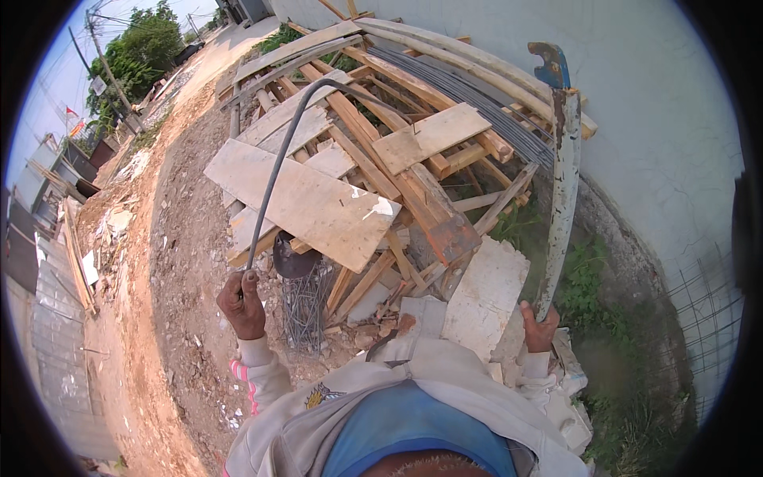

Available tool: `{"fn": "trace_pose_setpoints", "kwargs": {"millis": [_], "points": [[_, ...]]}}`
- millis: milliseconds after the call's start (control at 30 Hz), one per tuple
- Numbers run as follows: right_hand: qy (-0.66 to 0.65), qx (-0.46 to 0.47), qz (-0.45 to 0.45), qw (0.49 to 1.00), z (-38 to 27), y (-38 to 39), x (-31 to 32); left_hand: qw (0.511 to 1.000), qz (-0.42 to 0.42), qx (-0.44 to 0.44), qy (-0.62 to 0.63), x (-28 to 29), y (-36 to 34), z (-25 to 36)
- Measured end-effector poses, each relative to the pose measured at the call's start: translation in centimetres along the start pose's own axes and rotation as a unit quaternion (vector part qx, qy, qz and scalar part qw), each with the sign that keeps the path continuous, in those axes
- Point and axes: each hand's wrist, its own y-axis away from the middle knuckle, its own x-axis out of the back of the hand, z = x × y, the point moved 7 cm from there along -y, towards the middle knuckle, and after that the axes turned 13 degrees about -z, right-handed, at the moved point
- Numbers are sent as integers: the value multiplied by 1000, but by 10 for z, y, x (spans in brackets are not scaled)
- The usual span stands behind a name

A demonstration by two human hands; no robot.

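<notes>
Left hand (pixel 241 304) closed around lower end of curved steel rod (pixel 274 163) arching over plank pile (pixel 318 203); right hand (pixel 540 327) gripping upright crowbar (pixel 563 183), beside wall (pixel 660 119).

You are standing on an outdoor building site beside a plastered wall (pixel 660 135). Against that wall lies a heap of rough timber planks (pixel 318 199) with a bundle of steel rods (pixel 477 99) across it. Below the heap sit broken slabs (pixel 485 294) and rubble; left of it runs a bare dirt track (pixel 171 262), probably toward a street.
</notes>
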Motion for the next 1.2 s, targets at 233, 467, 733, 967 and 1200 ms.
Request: {"fn": "trace_pose_setpoints", "kwargs": {"millis": [233, 467, 733, 967, 1200], "points": [[-130, 70, -85, 985, -60, -104, -53, 978, 133, -5, -160, 123, -3, 15], [-71, 228, -117, 964, -147, -161, -85, 997, 76, -5, 29, 144, 13, -15], [-80, 207, -198, 955, -156, -134, -102, 978, -91, 34, 185, 108, 5, -90], [14, -61, -76, 995, -91, 11, -77, 973, -202, 34, 110, 14, -15, -145], [83, -194, 74, 975, -70, 137, -39, 936, -336, -67, 79, -94, -27, -141]]}}
